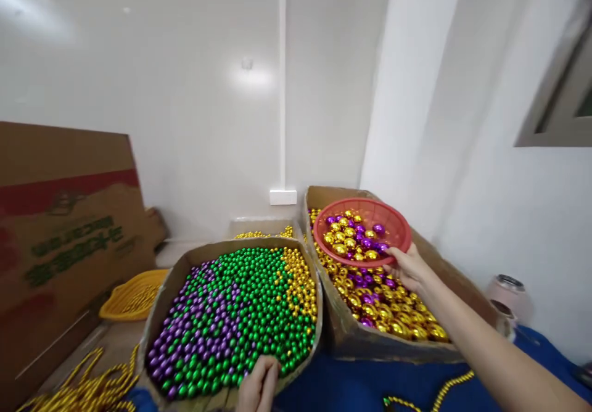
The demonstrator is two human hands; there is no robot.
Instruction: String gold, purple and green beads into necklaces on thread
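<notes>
My right hand grips the near right rim of a round red plastic basket, which holds shiny gold and purple balls. The basket is over a cardboard box of larger gold and purple balls. At the front rim of another cardboard box is my left hand, its fingers closed; what they hold, if anything, is hidden. That box is filled with small green, purple and gold beads.
Gold bead strings lie at the lower left, near a yellow basket and a large printed carton. A bead strand rests on the blue cloth. A pink cup stands at right, and walls rise behind.
</notes>
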